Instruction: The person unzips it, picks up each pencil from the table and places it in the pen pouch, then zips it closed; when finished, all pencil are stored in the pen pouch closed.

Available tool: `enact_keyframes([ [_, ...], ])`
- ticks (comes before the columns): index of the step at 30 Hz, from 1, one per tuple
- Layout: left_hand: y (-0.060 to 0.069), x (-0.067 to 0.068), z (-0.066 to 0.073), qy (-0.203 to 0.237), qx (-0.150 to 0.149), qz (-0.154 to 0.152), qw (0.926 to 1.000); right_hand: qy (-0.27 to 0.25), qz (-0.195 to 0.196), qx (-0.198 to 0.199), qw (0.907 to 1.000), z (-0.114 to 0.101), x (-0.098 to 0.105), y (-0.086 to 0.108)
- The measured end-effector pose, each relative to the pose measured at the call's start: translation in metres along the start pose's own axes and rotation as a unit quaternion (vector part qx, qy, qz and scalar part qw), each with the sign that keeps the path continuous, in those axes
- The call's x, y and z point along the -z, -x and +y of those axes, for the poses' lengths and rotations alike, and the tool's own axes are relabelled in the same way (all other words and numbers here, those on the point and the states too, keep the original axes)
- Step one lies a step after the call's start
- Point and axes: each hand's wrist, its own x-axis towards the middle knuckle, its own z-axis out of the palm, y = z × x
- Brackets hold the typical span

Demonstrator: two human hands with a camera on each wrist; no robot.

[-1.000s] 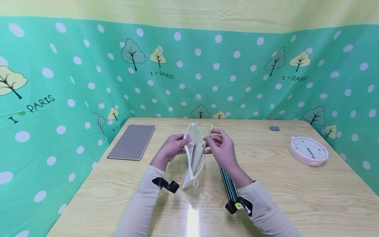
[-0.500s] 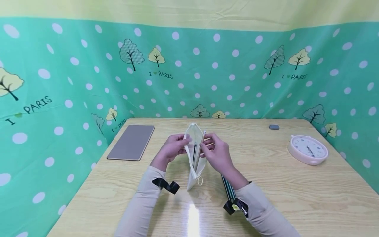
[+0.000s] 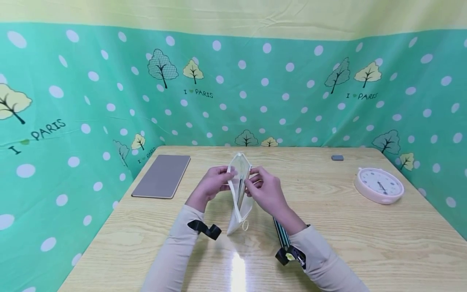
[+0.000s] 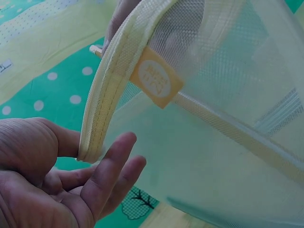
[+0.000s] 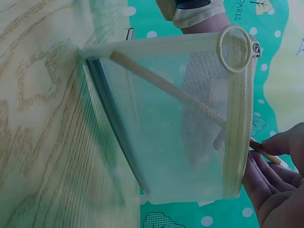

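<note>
Your left hand pinches the mesh pouch's rim over the worktop in the head view; your right hand pinches a pencil at the mouth. Left wrist: the rim lies between thumb and fingers; slackening might close the mouth. Right wrist: the pencil slants inside; a hard push could strain the mesh.

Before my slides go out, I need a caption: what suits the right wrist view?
The right grip pinches a pencil slanting into a translucent zip pouch.
</note>
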Motion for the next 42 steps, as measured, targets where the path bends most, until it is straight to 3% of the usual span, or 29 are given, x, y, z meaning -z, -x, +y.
enact_keyframes([
  [6, 0.002, 0.0, 0.0, 0.001, -0.005, -0.002, 1.0, 0.071, 0.0, 0.034, 0.9969, -0.002, 0.003, 0.0],
  [10, 0.002, 0.0, 0.0, 0.003, -0.008, -0.003, 1.0, 0.071, 0.005, 0.036, 0.9968, -0.005, 0.012, -0.001],
  [16, -0.002, -0.003, 0.0, 0.019, -0.009, -0.005, 0.9998, 0.019, -0.004, -0.023, 0.9995, -0.006, 0.045, -0.006],
  [20, -0.004, -0.006, 0.002, 0.02, -0.008, -0.015, 0.9997, 0.045, -0.034, -0.075, 0.9956, 0.008, 0.075, -0.01],
  [23, -0.004, -0.005, 0.004, 0.014, -0.007, -0.013, 0.9998, 0.105, -0.094, -0.11, 0.9838, 0.03, 0.09, -0.015],
  [28, -0.001, 0.002, 0.005, 0.008, 0.003, 0.0, 1.0, 0.19, -0.21, -0.17, 0.9438, 0.074, 0.095, -0.026],
  [31, 0.0, 0.004, 0.003, 0.011, 0.009, 0.0, 0.9999, 0.217, -0.251, -0.188, 0.9244, 0.091, 0.093, -0.024],
  [34, 0.001, 0.004, 0.001, 0.017, 0.012, 0.001, 0.9998, 0.229, -0.264, -0.193, 0.9169, 0.097, 0.091, -0.019],
  [42, 0.002, 0.003, 0.003, 0.018, 0.002, 0.001, 0.9998, 0.254, -0.245, -0.212, 0.9113, 0.099, 0.087, -0.022],
])
